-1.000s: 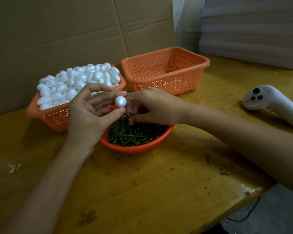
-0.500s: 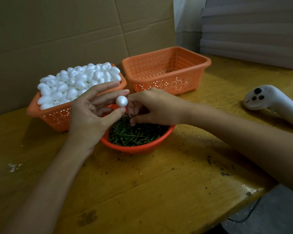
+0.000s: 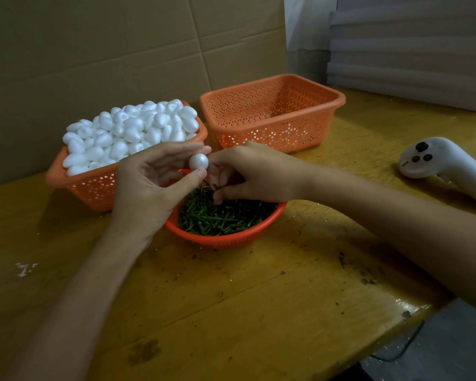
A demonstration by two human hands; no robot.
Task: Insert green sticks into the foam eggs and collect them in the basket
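Note:
My left hand (image 3: 151, 188) pinches a white foam egg (image 3: 198, 161) between thumb and fingers, above the round orange bowl (image 3: 226, 239) of green sticks (image 3: 223, 215). My right hand (image 3: 253, 174) is right beside the egg, fingers curled and touching it, thumb tip down at the sticks; a stick in its grip is hidden, I cannot tell. A full orange basket (image 3: 88, 188) of foam eggs (image 3: 132, 130) stands at the back left. The empty orange basket (image 3: 275, 125) stands at the back right.
A white handheld controller (image 3: 445, 166) lies on the wooden table (image 3: 259, 298) at the right. Cardboard sheets rise behind the baskets. The table's front right corner drops off to a grey floor with a dark cable.
Both hands stay nearly still over the bowl. The right hand's fingers have closed slightly nearer the egg held in the left hand.

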